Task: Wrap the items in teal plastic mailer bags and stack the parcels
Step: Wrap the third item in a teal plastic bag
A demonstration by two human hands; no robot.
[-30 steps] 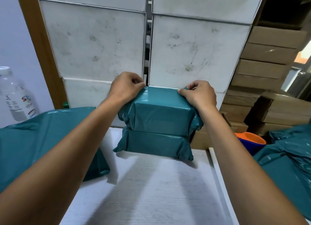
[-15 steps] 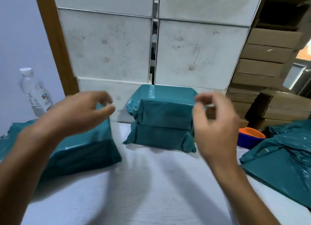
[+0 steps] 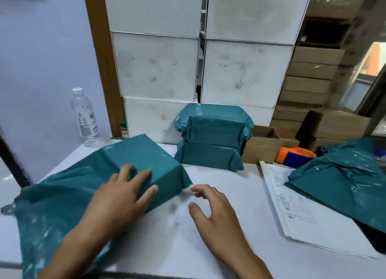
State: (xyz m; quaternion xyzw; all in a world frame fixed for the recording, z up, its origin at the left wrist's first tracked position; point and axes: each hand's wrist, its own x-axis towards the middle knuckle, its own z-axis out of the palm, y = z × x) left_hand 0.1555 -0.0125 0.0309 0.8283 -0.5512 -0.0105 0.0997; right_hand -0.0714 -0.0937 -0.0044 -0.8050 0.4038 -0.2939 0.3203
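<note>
Left hand (image 3: 123, 192) flat, open on bagged box (image 3: 144, 166); right hand (image 3: 211, 207) open, empty. Risk: loose mailer tail (image 3: 52, 205) slips, wrap slackens.

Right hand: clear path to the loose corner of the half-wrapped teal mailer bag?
Probably yes. The right hand hovers open beside the teal mailer bag; only bare white tabletop lies between.

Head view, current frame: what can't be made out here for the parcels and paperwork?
- Contents of the two stacked parcels: hidden by opaque teal wrap.
- Item under the left hand, in the half-wrapped mailer: covered; only a boxy shape shows.
- Print on the paper sheets: too small and blurred.
- Loose teal mailers on the right: cut off by the frame edge.
</note>
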